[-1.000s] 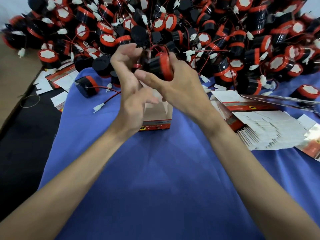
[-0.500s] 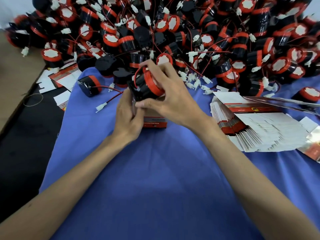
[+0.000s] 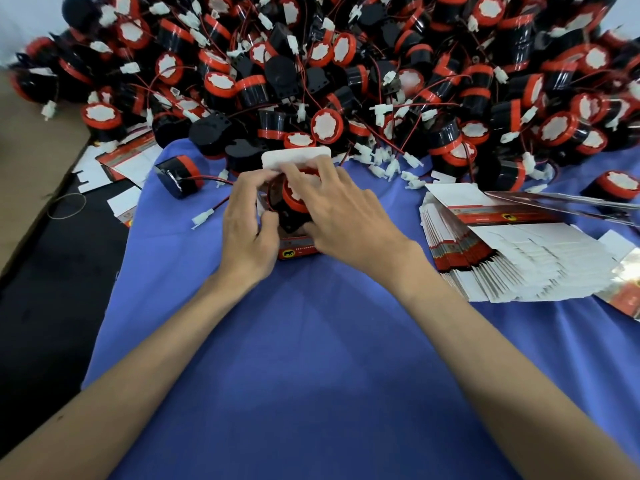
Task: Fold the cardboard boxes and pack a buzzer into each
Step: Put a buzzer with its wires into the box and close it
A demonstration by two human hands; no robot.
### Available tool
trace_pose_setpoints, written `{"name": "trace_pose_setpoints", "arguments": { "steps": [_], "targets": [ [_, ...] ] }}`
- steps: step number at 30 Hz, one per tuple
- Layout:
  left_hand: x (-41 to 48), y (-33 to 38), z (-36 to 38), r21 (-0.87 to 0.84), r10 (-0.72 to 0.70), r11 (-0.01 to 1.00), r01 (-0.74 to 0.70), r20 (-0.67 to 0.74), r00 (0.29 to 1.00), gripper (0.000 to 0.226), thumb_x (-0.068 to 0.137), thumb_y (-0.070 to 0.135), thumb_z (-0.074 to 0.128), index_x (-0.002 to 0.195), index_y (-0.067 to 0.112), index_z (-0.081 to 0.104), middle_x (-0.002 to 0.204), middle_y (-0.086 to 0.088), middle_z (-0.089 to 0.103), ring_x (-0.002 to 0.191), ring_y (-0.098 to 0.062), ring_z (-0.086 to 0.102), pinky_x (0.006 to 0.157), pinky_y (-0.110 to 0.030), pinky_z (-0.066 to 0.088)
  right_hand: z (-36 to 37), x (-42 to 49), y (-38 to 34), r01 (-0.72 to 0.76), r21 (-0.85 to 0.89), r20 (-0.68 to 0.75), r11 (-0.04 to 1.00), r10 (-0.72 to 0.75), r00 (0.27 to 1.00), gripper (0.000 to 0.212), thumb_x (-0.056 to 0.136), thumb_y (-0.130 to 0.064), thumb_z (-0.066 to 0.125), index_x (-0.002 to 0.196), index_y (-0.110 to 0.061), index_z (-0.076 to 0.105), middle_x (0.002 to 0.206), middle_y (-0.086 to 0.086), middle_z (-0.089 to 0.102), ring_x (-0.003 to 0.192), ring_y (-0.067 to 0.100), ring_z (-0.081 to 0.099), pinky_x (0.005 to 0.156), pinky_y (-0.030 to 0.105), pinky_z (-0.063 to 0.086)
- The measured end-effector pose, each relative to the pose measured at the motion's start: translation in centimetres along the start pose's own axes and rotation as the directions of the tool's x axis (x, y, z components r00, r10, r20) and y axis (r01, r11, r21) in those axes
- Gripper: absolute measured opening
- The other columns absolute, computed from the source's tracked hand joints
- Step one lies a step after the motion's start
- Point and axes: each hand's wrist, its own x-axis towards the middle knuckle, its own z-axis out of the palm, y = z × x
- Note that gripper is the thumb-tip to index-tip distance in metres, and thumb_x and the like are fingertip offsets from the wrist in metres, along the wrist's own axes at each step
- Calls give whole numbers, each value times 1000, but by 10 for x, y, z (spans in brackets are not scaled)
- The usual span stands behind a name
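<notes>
A small red-and-white cardboard box [image 3: 298, 250] stands open on the blue cloth, its white top flap [image 3: 296, 156] raised behind. A black buzzer with a red rim [image 3: 293, 202] sits partly down in the box mouth. My left hand [image 3: 246, 220] grips the box's left side, fingers curled at its top edge. My right hand [image 3: 343, 216] holds the buzzer from the right, fingers curled over its rim. The box walls are mostly hidden by both hands.
A large heap of black-and-red buzzers [image 3: 346, 74] with red wires and white plugs fills the back. One loose buzzer [image 3: 180, 174] lies left of the box. A stack of flat box blanks [image 3: 512, 258] lies at the right. A black surface [image 3: 52, 289] borders the cloth at left.
The buzzer came down from in front of the heap into the box mouth. My left hand left the wire and took the box; the white flap now shows behind.
</notes>
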Motion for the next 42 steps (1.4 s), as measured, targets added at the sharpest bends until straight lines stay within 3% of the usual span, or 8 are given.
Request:
{"name": "trace_pose_setpoints", "arguments": {
  "steps": [5, 10, 14, 20, 25, 32, 37, 42],
  "targets": [
    [-1, 3, 0, 47, 15, 999, -16, 22, 1000, 48, 69, -3, 38, 115, -5, 55, 114, -3, 52, 107, -10, 45, 97, -9, 31, 4, -3, 8, 102, 33, 81, 994, -105, 991, 85, 84, -4, 52, 153, -12, 3, 140, 13, 25, 111, 30, 36, 92, 39, 41],
    [-2, 3, 0, 57, 9, 998, -11, 36, 999, 50, 71, 7, 35, 116, -4, 54, 114, -1, 50, 108, -10, 45, 97, -6, 28, -2, 2, 10, 42, 150, 59, 988, -51, 997, 62, 84, -16, 62, 139, -13, 34, 124, 4, 40, 107, 25, 43, 56, 33, 41],
    [0, 2, 1, 99, 49, 994, -54, 50, 998, 45, 73, 8, 34, 109, -4, 58, 111, -7, 54, 105, -21, 48, 95, -10, 31, 0, 2, 14, 50, 54, 95, 997, -55, 994, 66, 89, -29, 61, 146, -15, 30, 131, 7, 38, 113, 26, 38, 77, 28, 43],
    [0, 0, 3, 194, 97, 975, -110, 78, 992, 25, 72, 5, 39, 83, -4, 60, 94, -20, 59, 91, -25, 46, 84, -16, 31, 7, 2, 11, 70, 49, 211, 996, -79, 974, 51, 88, -15, 45, 139, -11, 35, 123, 11, 32, 111, 30, 33, 99, 32, 32],
    [0, -3, 3, 236, 111, 963, -132, 100, 989, 21, 70, 3, 40, 80, -2, 57, 87, -17, 58, 82, -28, 46, 80, -15, 27, -1, 11, 18, 46, 133, 223, 990, -75, 972, 21, 92, -15, 54, 112, -11, 60, 107, 4, 48, 104, 23, 48, 69, 24, 26],
    [-1, -3, 4, 223, 92, 968, -114, 106, 990, 30, 68, 5, 40, 90, -4, 60, 101, -18, 62, 93, -30, 48, 86, -20, 33, -20, 23, 20, 140, 38, 284, 989, -145, 948, 19, 91, -15, 56, 105, -17, 68, 99, 2, 60, 92, 23, 57, 65, 36, 46],
    [-1, -1, 4, 233, 95, 965, -124, 133, 987, 30, 69, 5, 39, 90, -4, 59, 99, -16, 61, 92, -28, 46, 85, -23, 32, -38, 15, 38, 77, 226, 438, 971, -172, 882, 59, 83, 0, 51, 133, -31, 53, 78, -8, 56, 78, 4, 52, 68, 23, 46],
    [0, -1, 4, 226, 88, 967, -121, 151, 985, 27, 68, 4, 39, 87, -3, 57, 97, -15, 60, 90, -27, 45, 83, -20, 31, -35, 15, 50, 80, 404, 220, 911, -182, 958, 30, 80, 1, 70, 109, -5, 70, 59, 0, 52, 57, 13, 49, 64, 18, 44]
  ]
}}
